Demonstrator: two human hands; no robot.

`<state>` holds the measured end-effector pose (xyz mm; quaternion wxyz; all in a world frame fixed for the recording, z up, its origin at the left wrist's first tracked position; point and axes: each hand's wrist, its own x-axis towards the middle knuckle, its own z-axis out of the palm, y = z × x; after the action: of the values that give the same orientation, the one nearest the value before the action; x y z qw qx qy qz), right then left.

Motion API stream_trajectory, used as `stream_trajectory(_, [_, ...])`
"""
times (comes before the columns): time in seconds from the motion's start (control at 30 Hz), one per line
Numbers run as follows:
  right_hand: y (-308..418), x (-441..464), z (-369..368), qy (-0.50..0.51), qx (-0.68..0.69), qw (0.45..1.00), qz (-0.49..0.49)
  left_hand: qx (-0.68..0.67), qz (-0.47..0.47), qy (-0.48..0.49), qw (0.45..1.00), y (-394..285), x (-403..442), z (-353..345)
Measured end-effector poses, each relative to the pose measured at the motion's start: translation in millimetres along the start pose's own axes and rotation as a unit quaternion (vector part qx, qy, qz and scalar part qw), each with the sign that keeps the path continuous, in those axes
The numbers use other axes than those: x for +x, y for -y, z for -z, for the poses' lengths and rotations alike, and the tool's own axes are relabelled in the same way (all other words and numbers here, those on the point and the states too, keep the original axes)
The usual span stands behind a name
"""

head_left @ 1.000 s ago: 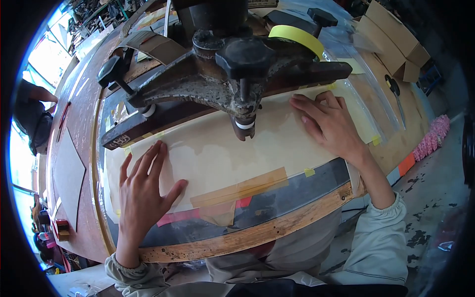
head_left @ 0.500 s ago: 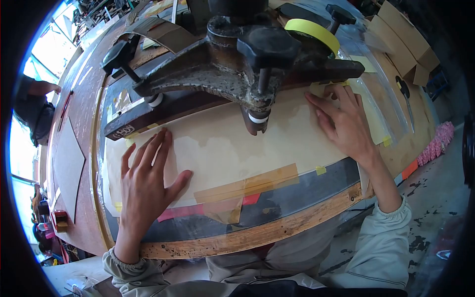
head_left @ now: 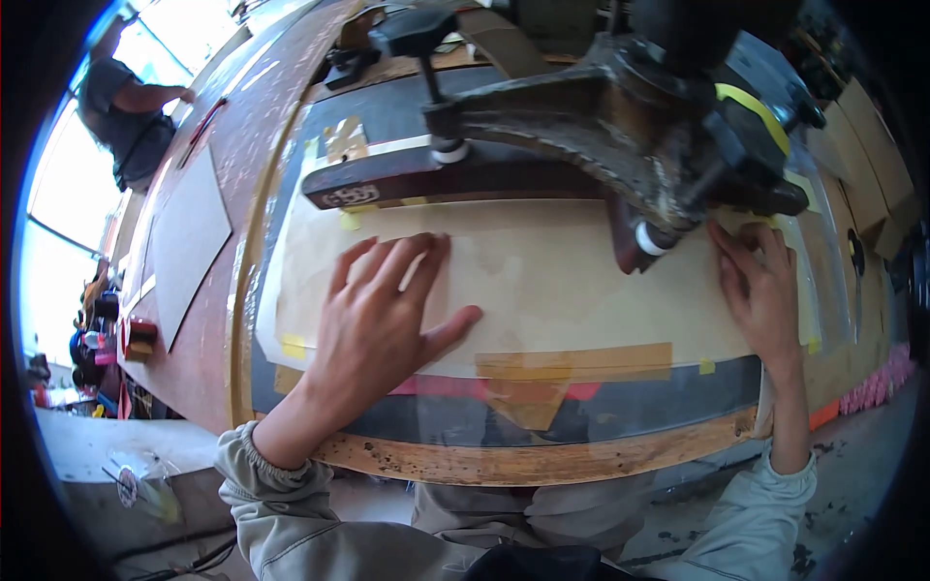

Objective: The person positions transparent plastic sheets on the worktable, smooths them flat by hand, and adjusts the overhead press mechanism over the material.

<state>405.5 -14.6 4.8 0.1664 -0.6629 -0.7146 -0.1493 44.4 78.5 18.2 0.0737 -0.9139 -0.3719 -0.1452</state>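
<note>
Fingers (head_left: 424, 276) of the left hand (head_left: 368, 315) fan wide over a pale sheet (head_left: 542, 281), thumb out to the side, gripping nothing, while those of the right hand (head_left: 770, 300) bend narrower at its far right edge; whether they pinch it, I cannot tell from where I stand. In the foreground, a scuffed wooden strip (head_left: 542, 465) edges the desk (head_left: 218, 358) in front of a dark board (head_left: 620, 423), over which the sheet lies flat. Strips of brown tape (head_left: 581, 360) and yellow tabs (head_left: 294, 346) mark its near side, with pink material (head_left: 583, 391) showing just beside them. Laying out and taping look largely done; the far edge, by the right hand, seems the portion left. Along that edge runs a dark bar (head_left: 504, 182) beneath a worn metal frame (head_left: 542, 116) with black knobs (head_left: 417, 36); whether it bears down on the sheet is unclear. Out left, a grey cut sheet (head_left: 199, 237) rests on the desk, a small red box (head_left: 139, 337) near it; out right lie scissors (head_left: 856, 257). Farther off are a yellow tape roll (head_left: 760, 114) and a cardboard box (head_left: 867, 155). Beyond the desk's left side, another person (head_left: 131, 111) stands against bright daylight (head_left: 73, 203).
</note>
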Motion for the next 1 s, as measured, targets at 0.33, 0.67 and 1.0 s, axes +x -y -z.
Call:
stream_trajectory(0.33, [-2.0, -1.4, -0.6, 0.008, -0.027, 1.000, -0.003, -0.025, 0.013, -0.013, 1.000, 4.5, 4.7, -7.3])
stream_trajectory(0.67, [-0.3, 0.0, 3.0, 0.010, -0.022, 0.999, -0.024, -0.004, 0.007, -0.017, 1.000, 8.7, 9.3, -6.1])
stream_trajectory(1.0, [-4.4, -3.7, -7.0, -0.022, 0.077, 0.996, 0.038, -0.144, -0.001, 0.053, 0.988, 9.0, 8.8, -5.4])
